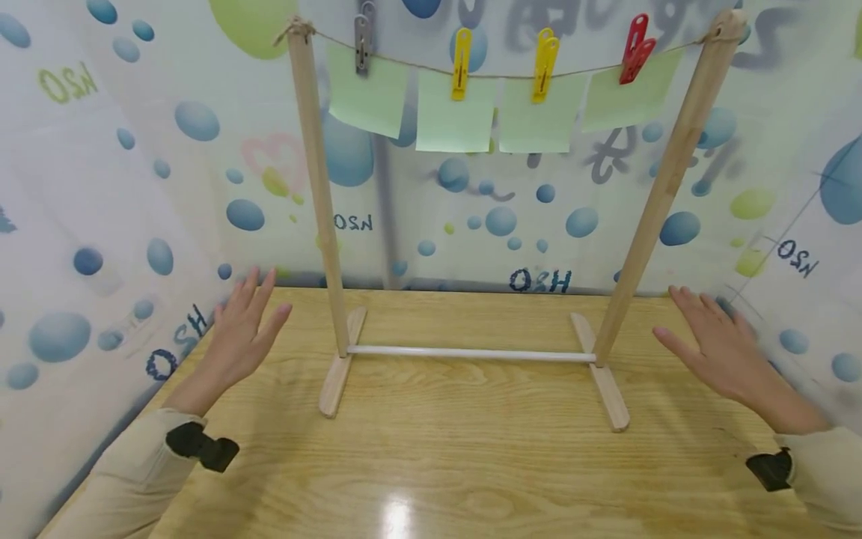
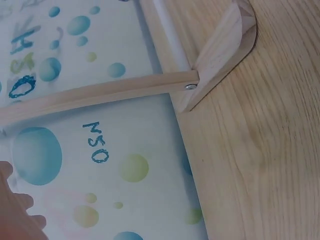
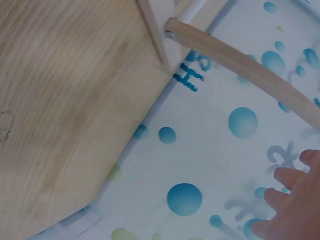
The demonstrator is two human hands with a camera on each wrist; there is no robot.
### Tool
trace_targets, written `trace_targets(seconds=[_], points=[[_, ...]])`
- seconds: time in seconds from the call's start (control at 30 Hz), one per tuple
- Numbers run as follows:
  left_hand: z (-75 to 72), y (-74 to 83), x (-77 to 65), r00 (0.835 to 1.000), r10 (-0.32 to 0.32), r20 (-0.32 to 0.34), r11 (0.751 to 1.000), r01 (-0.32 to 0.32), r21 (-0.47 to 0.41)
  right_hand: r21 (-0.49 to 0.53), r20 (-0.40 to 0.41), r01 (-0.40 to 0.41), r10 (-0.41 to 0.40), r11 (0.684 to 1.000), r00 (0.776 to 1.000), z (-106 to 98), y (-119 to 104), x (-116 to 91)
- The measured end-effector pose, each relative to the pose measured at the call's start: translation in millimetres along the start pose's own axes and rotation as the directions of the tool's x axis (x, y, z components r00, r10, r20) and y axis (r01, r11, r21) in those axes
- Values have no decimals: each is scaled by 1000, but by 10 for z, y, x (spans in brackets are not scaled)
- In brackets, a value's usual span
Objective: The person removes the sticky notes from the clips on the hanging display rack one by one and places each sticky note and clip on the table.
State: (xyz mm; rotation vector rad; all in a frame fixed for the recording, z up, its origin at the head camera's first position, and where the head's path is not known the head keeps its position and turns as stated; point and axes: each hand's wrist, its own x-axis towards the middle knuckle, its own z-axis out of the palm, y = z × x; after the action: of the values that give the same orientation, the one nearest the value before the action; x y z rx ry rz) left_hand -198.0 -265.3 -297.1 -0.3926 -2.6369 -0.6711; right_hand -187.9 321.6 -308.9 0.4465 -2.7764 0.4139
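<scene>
A wooden rack stands on the table, its left post (image 1: 319,195) and right post (image 1: 670,187) joined low down by a white rod (image 1: 471,352). Between the post tops sags a twine line (image 1: 411,63). Four light green paper sheets hang from it, the leftmost sheet (image 1: 369,93) under a grey clothespin (image 1: 363,41), the middle two under yellow clothespins (image 1: 461,64), the rightmost under red clothespins (image 1: 636,51). My left hand (image 1: 241,329) hovers left of the rack, fingers straight and holding nothing. On the other side my right hand (image 1: 723,348) is likewise outstretched and bare.
Wooden feet (image 1: 609,393) of the rack extend forward on the wood-grain table (image 1: 465,464). A patterned cloth (image 1: 431,217) with blue and green dots rises behind the table and along both sides.
</scene>
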Motion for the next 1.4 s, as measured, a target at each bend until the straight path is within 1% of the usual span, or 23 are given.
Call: trace_targets(seconds=[0.07, 0.17, 0.23, 0.3, 0.4, 0.53, 0.63, 0.73, 0.83, 0.93, 1.0, 1.17, 1.27, 1.4], points=[[-18, 39, 11, 1000, 19, -16, 1000, -19, -9, 17, -48, 36, -35, 999, 998, -31, -46, 20], [-49, 99, 33, 998, 54, -41, 998, -55, -25, 52, -100, 50, -44, 997, 994, -106, -162, 50], [-67, 145, 61, 994, 89, -68, 995, -92, -30, 77, -126, 39, -29, 996, 992, -156, -240, 71], [-85, 198, 86, 989, 120, -89, 992, -124, -34, 106, -133, 7, 7, 994, 991, -200, -312, 81], [-104, 280, 134, 980, 163, -114, 985, -167, -31, 134, -179, 8, 17, 991, 984, -241, -409, 104], [-130, 388, 195, 971, 198, -131, 978, -205, -46, 154, -266, 63, -20, 986, 964, -274, -539, 151], [-149, 460, 246, 964, 221, -145, 971, -232, -61, 189, -314, 109, -45, 976, 948, -295, -640, 199], [-168, 534, 312, 957, 246, -155, 965, -257, -59, 221, -332, 138, -58, 965, 941, -323, -755, 259], [-191, 615, 391, 951, 266, -157, 959, -278, -57, 219, -332, 161, -82, 962, 940, -350, -880, 340], [-202, 692, 470, 949, 271, -159, 954, -288, -89, 219, -331, 202, -122, 955, 936, -372, -1019, 436], [-193, 734, 521, 947, 273, -170, 949, -294, -113, 219, -340, 237, -154, 946, 928, -384, -1113, 503], [-126, 842, 680, 936, 261, -236, 932, -308, -190, 234, -366, 301, -203, 925, 908, -410, -1330, 660], [-105, 933, 775, 938, 228, -261, 922, -294, -252, 253, -361, 324, -222, 912, 906, -428, -1441, 743], [-100, 1058, 888, 943, 191, -271, 908, -275, -317, 257, -352, 340, -240, 905, 905, -466, -1554, 835]])
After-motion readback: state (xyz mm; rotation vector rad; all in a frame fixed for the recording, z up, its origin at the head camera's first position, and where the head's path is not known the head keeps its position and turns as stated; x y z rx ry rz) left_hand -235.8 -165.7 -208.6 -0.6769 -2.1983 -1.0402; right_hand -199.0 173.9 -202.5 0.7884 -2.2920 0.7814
